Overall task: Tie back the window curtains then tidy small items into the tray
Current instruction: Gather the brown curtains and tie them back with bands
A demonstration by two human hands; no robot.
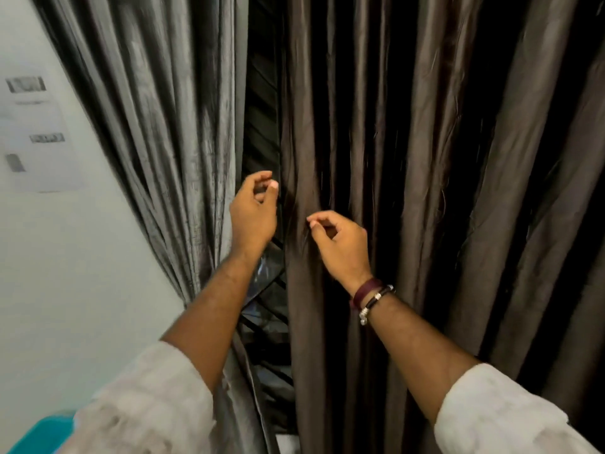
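Reaching at curtain gap | left hand (pixel 253 213) loosely curled, holding nothing | right hand (pixel 340 245) pinching brown curtain (pixel 425 158) | white wall (pixel 49 240)

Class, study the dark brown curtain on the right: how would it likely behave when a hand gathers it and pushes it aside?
The dark brown curtain hangs in long soft folds, so it would probably bunch up floppily rather than hold shape. Its sheen suggests smooth fabric that may slip from a loose grasp. The right hand reaches its edge with curled fingers; whether it grips is unclear.
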